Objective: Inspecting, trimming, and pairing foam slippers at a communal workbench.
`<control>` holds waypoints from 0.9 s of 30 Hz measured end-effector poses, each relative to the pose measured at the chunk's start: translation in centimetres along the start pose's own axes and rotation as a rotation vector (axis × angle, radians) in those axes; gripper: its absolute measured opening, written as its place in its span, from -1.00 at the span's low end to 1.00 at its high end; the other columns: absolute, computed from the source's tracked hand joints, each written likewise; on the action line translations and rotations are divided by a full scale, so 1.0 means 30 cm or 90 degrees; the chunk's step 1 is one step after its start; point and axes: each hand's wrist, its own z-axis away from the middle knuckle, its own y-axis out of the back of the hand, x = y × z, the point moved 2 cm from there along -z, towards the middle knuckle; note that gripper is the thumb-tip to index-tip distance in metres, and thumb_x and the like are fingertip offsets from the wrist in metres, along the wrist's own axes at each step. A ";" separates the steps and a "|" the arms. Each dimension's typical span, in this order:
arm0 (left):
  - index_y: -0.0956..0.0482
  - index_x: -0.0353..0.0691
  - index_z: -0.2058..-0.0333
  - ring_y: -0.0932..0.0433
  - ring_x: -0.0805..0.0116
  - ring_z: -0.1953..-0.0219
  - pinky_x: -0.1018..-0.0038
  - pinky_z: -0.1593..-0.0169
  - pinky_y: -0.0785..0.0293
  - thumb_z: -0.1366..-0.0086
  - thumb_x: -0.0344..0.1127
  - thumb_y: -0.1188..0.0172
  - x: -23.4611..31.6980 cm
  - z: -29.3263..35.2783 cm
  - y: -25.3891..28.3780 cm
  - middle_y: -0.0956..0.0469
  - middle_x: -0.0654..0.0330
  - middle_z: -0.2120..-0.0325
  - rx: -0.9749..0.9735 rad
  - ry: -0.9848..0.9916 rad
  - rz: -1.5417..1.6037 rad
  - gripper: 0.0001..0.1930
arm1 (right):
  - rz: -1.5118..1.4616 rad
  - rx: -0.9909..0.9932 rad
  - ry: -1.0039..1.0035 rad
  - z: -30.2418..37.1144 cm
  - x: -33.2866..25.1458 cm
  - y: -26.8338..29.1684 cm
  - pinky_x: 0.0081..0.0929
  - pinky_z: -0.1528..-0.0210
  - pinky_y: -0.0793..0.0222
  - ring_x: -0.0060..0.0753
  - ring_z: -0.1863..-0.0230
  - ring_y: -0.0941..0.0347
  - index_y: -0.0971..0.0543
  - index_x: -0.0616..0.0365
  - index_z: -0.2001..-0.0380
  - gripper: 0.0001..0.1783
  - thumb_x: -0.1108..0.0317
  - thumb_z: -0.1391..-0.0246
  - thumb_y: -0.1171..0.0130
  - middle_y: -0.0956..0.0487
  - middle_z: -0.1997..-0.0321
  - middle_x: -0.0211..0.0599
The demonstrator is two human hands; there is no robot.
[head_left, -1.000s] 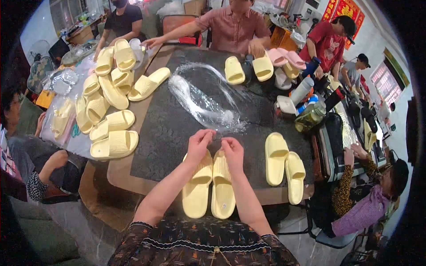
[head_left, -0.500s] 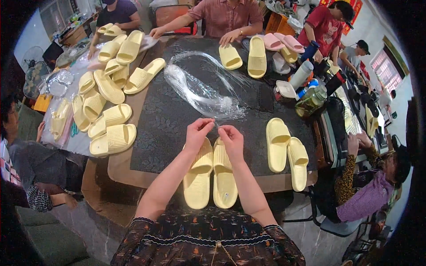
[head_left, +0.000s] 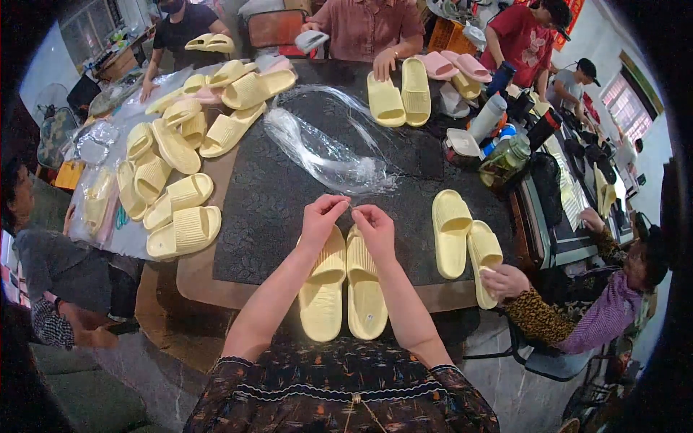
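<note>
A pair of pale yellow slippers, the left slipper and the right slipper, lies in front of me at the table's near edge, toes away. Over their toe ends, my left hand and my right hand meet with fingertips pinched close together. A thin strand seems to run between the fingertips, too fine to make out well. Just beyond lies a bundle of clear plastic strands on the dark mat.
Another yellow pair lies right, a co-worker's hand touching its outer slipper. Many yellow slippers crowd the left. Across the table, a co-worker's hand is at another pair. Bottles and a jar stand at the right.
My hands keep nearly the same pinch. The right co-worker has reached onto the outer slipper. Across the table, two yellow slippers now sit together and a pale slipper is lifted; more slippers lie back left.
</note>
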 end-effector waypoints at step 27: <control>-0.62 -0.28 0.24 -0.46 0.64 0.37 0.66 0.27 -0.38 -0.22 -0.35 -0.23 -0.014 0.007 -0.001 -0.58 0.36 0.41 -0.080 0.134 0.119 -0.83 | 0.014 0.033 0.017 0.015 -0.030 -0.005 -0.81 0.40 -0.24 -0.86 0.44 -0.32 -0.58 0.19 0.31 -0.92 0.47 -0.10 -0.22 -0.51 0.42 -0.64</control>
